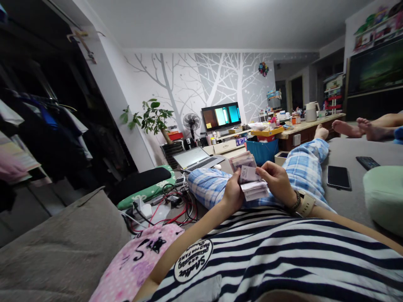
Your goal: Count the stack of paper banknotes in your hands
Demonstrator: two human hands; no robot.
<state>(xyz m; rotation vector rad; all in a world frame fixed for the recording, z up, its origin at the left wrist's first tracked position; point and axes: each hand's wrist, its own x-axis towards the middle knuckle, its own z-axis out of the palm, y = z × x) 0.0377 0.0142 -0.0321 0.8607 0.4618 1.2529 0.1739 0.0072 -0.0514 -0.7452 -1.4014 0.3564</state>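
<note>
A thick stack of banknote-like paper slips, pale pink and white with small print, is held above my lap. My left hand is closed around its left side, with the thumb lying on top. From the other side, my right hand pinches the right edge of a whitish slip between thumb and fingers. The lower slips fan out toward me below that one. My fingers hide part of the stack. A watch and a dark bracelet are on my right wrist.
An open laptop sits beyond my left knee, near tangled cables. On the sofa at right lie a phone, a remote and a green cushion. Another person's feet rest farther back. A cluttered table stands ahead.
</note>
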